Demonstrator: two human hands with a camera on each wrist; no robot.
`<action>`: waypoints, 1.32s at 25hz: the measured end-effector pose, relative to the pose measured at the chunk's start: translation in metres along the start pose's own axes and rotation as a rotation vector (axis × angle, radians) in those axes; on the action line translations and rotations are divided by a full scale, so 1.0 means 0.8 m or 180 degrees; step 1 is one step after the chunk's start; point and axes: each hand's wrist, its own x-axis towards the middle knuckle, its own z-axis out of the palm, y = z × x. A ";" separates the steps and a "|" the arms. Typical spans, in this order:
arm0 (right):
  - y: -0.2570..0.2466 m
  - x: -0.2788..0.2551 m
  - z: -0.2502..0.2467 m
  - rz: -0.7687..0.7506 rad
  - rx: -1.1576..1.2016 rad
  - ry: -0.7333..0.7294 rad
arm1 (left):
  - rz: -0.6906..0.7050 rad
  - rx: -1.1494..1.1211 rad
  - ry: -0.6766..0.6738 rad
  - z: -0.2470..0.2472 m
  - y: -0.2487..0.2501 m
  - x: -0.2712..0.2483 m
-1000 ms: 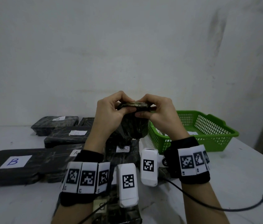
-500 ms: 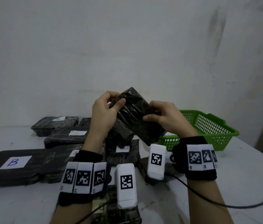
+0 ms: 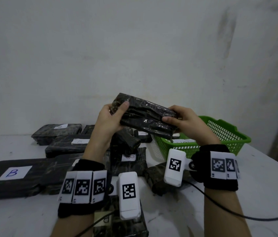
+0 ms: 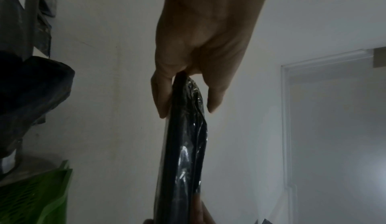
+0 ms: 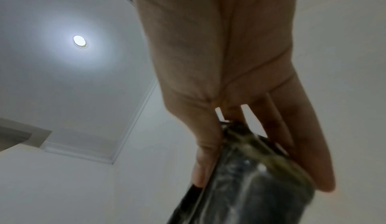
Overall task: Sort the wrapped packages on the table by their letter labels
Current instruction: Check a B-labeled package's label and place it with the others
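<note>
Both hands hold one black shiny wrapped package (image 3: 145, 117) up in the air above the table. My left hand (image 3: 116, 112) pinches its left end, thumb on the near face. My right hand (image 3: 174, 118) grips its right end. No label shows on the side facing me. The left wrist view shows the package (image 4: 185, 145) edge-on between thumb and fingers of the left hand (image 4: 183, 102). In the right wrist view the right hand (image 5: 246, 153) clasps the package (image 5: 246, 186). More black packages lie on the table: one marked B (image 3: 13, 175), others with small labels (image 3: 61, 132) (image 3: 70, 146) (image 3: 129, 161).
A green plastic basket (image 3: 225, 134) stands at the right on the table, with white paper inside. A package lies under my wrists at the near edge (image 3: 123, 226). A black cable (image 3: 237, 214) runs across the white table (image 3: 263, 177) on the right. A wall stands close behind.
The package has turned from end-on to a wide slab, tilting flatter with its long side left to right. My right hand shifted right, along to its right end.
</note>
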 end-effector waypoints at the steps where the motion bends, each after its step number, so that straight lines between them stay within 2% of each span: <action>1: 0.002 0.003 -0.001 -0.0083 -0.0109 0.0095 | 0.0010 0.0085 -0.0108 0.001 -0.002 0.000; 3: 0.002 0.004 -0.002 -0.0208 -0.0253 0.0172 | 0.0055 0.0207 -0.0080 0.001 -0.005 -0.001; 7: -0.002 0.004 0.003 -0.0332 -0.0122 0.0206 | 0.0145 0.0409 0.0319 -0.005 -0.007 0.008; 12: -0.013 -0.001 0.011 -0.0173 0.0611 0.0421 | -0.0063 -0.0103 0.0221 -0.004 -0.001 0.003; 15: -0.017 -0.011 0.002 -0.0486 0.0963 0.0047 | -0.0231 -0.0461 0.0253 -0.005 0.000 0.004; 17: -0.013 -0.012 -0.003 -0.0618 0.0735 -0.0211 | -0.0258 -0.0492 0.0127 -0.007 -0.001 0.002; 23: -0.002 -0.010 -0.012 -0.0222 0.0848 0.0118 | -0.0071 0.0509 -0.0595 -0.017 0.002 -0.005; 25: -0.002 -0.009 -0.013 -0.0103 0.0807 0.0233 | 0.0001 0.0579 -0.0714 -0.019 0.002 -0.004; 28: -0.002 -0.007 -0.008 -0.0025 0.0674 0.0348 | 0.0134 0.0619 -0.0659 -0.017 0.002 -0.003; 31: -0.002 -0.003 -0.004 0.0125 0.0577 0.0345 | 0.0249 0.0513 -0.0346 -0.014 0.004 -0.004; 33: 0.000 0.000 -0.004 0.0237 0.0682 0.0432 | 0.0252 0.0366 -0.0371 -0.012 0.006 -0.005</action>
